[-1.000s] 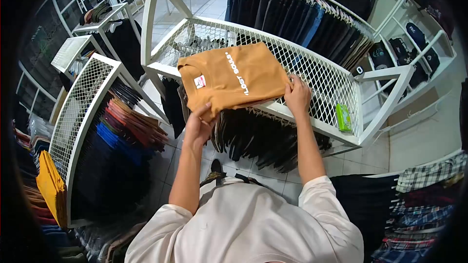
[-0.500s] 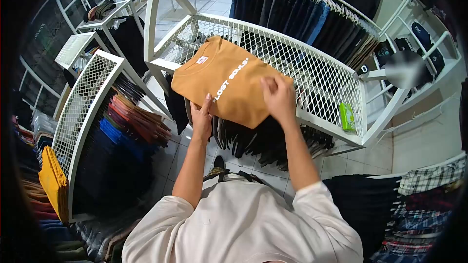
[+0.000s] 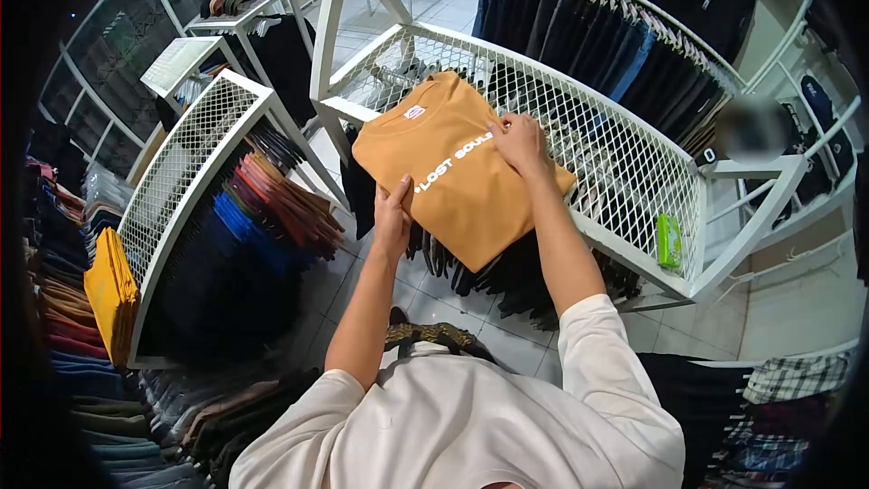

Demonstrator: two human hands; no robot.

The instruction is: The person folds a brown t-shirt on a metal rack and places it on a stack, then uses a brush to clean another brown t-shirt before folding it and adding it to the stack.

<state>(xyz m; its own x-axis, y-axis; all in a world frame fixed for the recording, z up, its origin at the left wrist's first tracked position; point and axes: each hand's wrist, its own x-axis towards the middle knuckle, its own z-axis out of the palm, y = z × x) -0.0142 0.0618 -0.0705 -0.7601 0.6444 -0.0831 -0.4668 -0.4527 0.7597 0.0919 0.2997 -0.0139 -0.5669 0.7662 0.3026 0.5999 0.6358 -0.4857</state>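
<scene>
A folded mustard-orange T-shirt (image 3: 471, 208) with white "LOST SOULS" lettering lies tilted over the near side of a white mesh-topped rack (image 3: 625, 158). Its collar and white label point to the far left, and a lower corner hangs past the rack's front edge. My left hand (image 3: 392, 217) grips the shirt's near left edge, thumb on top and fingers hidden beneath. Over the end of the lettering, my right hand (image 3: 523, 142) has bent fingers closed on the fabric near the far edge.
A green packet (image 3: 669, 240) sits at the mesh's right end. Dark jeans (image 3: 570, 36) hang behind the rack. To the left stands another mesh-topped rack (image 3: 186, 149) with hanging clothes, beside folded yellow garments (image 3: 112, 294). Plaid shirts (image 3: 783, 380) are at lower right.
My right hand has moved from the shirt's right part to the far end of the lettering. The shirt's near corner hangs lower, and the view has shifted, moving the surroundings rightward.
</scene>
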